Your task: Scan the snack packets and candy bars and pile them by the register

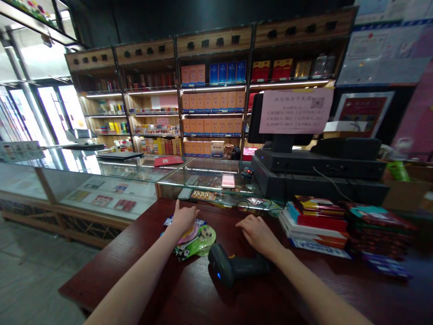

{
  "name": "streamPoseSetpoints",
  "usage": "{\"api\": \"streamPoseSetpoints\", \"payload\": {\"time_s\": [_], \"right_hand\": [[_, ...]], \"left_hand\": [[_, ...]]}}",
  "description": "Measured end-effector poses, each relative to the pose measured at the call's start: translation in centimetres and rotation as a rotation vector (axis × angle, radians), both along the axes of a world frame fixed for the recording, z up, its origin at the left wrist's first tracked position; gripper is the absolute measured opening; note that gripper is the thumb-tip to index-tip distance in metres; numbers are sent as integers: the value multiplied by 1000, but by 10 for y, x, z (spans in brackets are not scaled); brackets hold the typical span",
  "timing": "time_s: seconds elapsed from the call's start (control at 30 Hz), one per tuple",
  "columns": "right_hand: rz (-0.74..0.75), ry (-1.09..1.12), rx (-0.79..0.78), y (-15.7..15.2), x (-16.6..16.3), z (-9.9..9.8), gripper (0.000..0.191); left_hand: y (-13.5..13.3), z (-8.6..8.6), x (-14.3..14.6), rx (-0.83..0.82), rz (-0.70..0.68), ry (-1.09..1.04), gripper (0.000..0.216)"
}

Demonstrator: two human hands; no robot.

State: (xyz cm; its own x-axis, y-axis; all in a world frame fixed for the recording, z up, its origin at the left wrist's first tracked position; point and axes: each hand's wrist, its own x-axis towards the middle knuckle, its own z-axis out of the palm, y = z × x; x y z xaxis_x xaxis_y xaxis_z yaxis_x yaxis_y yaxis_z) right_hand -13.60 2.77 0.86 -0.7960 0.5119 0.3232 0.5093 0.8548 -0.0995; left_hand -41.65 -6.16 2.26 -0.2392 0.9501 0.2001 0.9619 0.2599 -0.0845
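My left hand (183, 218) rests on a pile of small colourful packets (195, 238) on a dark red wooden counter (142, 271). Its index finger points forward and the other fingers are curled; whether they grip a packet is hidden. My right hand (257, 232) lies palm down on the counter, fingers bent, with nothing visible in it. A black handheld barcode scanner (233, 268) lies on the counter just in front of my right wrist, between my two forearms.
A black till with a screen and a pink paper notice (296, 110) stands behind my right hand. Stacks of flat coloured packs (316, 219) lie to the right. Glass display counters (111, 176) run to the left. Shelves of boxed goods (211, 106) fill the back wall.
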Motion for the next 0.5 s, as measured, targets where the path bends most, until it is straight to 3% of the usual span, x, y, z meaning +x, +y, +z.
{"api": "streamPoseSetpoints", "payload": {"time_s": [0.17, 0.5], "right_hand": [[-5, 6, -6, 4, 0, -3, 30], [-53, 33, -44, 14, 8, -8, 29]], "left_hand": [[10, -1, 9, -31, -26, -76, 42], [58, -9, 49, -127, -141, -261, 43]]}}
